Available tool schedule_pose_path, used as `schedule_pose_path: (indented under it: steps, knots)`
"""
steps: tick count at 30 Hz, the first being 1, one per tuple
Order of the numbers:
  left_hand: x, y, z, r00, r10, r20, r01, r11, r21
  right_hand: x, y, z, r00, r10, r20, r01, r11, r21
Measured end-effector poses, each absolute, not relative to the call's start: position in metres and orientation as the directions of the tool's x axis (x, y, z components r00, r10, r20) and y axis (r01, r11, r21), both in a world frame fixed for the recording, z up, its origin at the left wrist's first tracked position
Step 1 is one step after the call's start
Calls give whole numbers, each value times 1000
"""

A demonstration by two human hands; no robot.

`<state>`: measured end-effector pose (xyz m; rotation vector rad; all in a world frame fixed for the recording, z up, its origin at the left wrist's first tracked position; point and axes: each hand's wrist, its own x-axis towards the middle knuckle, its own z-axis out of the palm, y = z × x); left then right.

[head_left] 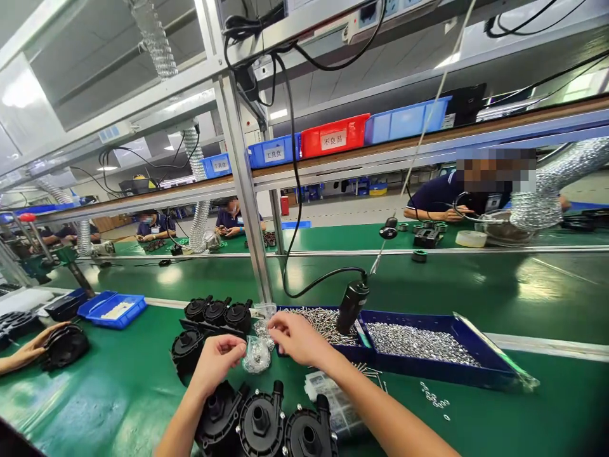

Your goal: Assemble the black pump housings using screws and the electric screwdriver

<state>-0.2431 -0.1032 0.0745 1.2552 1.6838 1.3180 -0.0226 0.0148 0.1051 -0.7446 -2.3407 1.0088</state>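
A clear plastic bag [257, 357] of small shiny parts lies between my two hands. My left hand [216, 363] is closed, thumb and finger pinched at the bag's left edge. Just right of the bag, my right hand [299, 337] has its fingers curled into a pinch; what they hold, if anything, is too small to make out. Black pump housings [261, 416] with round ports and small metal screws stand in a row below my hands. More black housings [216, 312] sit behind my left hand.
Right of my hands are blue bins of screws [316, 322] and nuts [419, 339]. A black electric screwdriver [353, 306] hangs over them. Loose nuts [434, 397] and a clear compartment box [340, 406] lie nearby. Another person's hand [35, 349] holds a black part at left.
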Motion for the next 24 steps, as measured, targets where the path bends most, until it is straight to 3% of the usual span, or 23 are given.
schedule_pose_path:
  steps: [7, 15, 20, 24]
  knots:
    - [-238, -110, 81, -331, 931, 153, 330, -38, 943, -49, -17, 91, -723, 645, 249, 64, 422, -904]
    - [-235, -114, 82, -318, 910, 265, 418, -117, 901, -53, -26, 89, -667, 697, 264, 13, 365, -931]
    - [-235, -121, 85, -160, 850, 503, 648, -294, 702, -59, -28, 78, -687, 696, 206, -34, 252, -967]
    - [-236, -124, 87, -45, 767, 640, 693, -437, 573, -65, -26, 72, -743, 652, 152, -78, 142, -987]
